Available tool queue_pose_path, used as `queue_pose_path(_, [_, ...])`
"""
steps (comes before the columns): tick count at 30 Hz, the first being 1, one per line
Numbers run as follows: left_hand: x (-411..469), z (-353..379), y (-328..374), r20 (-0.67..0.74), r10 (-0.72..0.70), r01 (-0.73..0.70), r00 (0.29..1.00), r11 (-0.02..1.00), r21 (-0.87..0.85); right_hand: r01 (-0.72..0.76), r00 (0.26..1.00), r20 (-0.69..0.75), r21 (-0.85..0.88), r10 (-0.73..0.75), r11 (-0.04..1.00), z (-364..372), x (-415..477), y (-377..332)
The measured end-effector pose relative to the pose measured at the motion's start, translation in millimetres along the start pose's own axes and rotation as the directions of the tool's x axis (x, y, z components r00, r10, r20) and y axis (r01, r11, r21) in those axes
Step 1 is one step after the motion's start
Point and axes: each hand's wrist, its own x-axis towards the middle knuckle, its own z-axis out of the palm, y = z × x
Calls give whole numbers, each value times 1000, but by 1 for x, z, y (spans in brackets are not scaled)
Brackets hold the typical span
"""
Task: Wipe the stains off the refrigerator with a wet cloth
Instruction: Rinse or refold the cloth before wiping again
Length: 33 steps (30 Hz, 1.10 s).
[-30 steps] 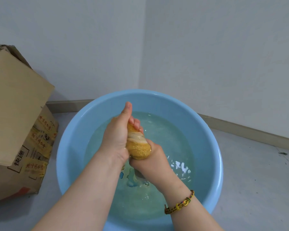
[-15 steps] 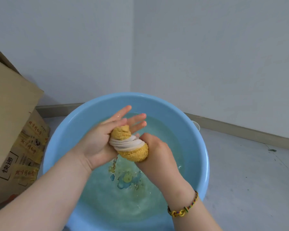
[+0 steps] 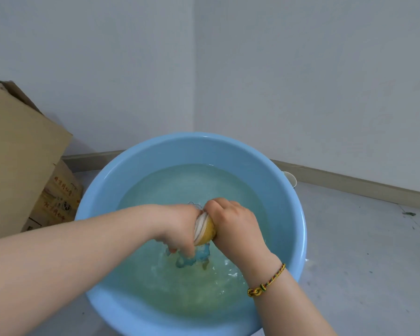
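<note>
**Operator:** What do I have closest to me?

**Helper:** Your right wrist with the bracelet (image 3: 267,282) on it. Just past it is your right hand (image 3: 235,221), curled tight round one end of the cloth (image 3: 204,229). Your left hand (image 3: 177,229) is curled tight round the other end. The two hands are almost touching.

**Operator:** And where is the cloth?

**Helper:** It sits between your hands, twisted into a yellow and white knot. It is over the water (image 3: 192,185), which looks splashy right under your hands. All round them is the blue basin (image 3: 289,190), which stands on the floor (image 3: 361,238).

**Operator:** What is farther off?

**Helper:** A cardboard box (image 3: 22,154) is well out past your left hand. A small white thing (image 3: 290,178) peeks over the rim beyond your right hand. I cannot tell what it is. Behind all of that are bare walls.

**Operator:** Which step is this?

**Helper:** I think you are wringing the cloth out. No wiping is done yet, and no refrigerator shows here.

**Operator:** What comes next?

**Helper:** Squeeze until it is wet but not dripping. Then shake it open, lift it clear of the basin and carry it to the refrigerator. If it drips, the floor gets slippery.
</note>
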Motion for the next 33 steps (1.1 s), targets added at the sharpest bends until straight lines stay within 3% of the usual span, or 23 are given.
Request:
queue_pose_path(4, [-3, -10, 9, -265, 92, 65, 960, 845, 530, -115, 993, -4, 54, 116, 992, -9, 2, -7])
queue_pose_path(6, [-3, -15, 8, -312, 202, 59, 928, 749, 660, -248, 958, 200, 222, 205, 943, -19, 4, -13])
queue_pose_path(9, [-3, -21, 4, -295, 311, 37, 904, 630, 776, -477, 863, 422, 504, 277, 720, -23, 5, -17])
queue_pose_path(12, [-3, -21, -1, -256, 356, 18, 899, 553, 833, -638, 766, 563, 608, 309, 473, -23, 4, -22])
queue_pose_path(16, [-2, -24, -2, -273, 359, 42, 893, 536, 843, -657, 750, 543, 677, 378, 332, -22, 4, -27])
queue_pose_path(17, [1, -26, -4, -316, 405, 53, 858, 543, 838, -645, 752, 520, 708, 405, 289, -22, 5, -28])
queue_pose_path(19, [7, -28, -11, -423, 613, 25, 667, 549, 836, -617, 746, 486, 761, 455, 200, -24, 7, -28])
queue_pose_path(22, [10, -26, -17, -546, 718, -88, 432, 636, 766, -597, 730, 483, 795, 483, 107, -26, 7, -29])
queue_pose_path(23, [16, -22, -20, -586, 711, -103, 389, 666, 739, -592, 724, 483, 801, 493, 86, -27, 7, -30])
queue_pose_path(28, [24, 2, -18, -822, 522, -233, 227, 849, 474, -610, 707, 495, 788, 505, 83, -29, 6, -29])
queue_pose_path(30, [27, 16, -18, -884, 424, -288, 198, 887, 361, -635, 698, 510, 766, 503, 105, -29, 4, -28])
queue_pose_path(33, [31, 16, -15, -907, 387, -301, 167, 896, 326, -628, 694, 502, 772, 516, 93, -34, 4, -27])
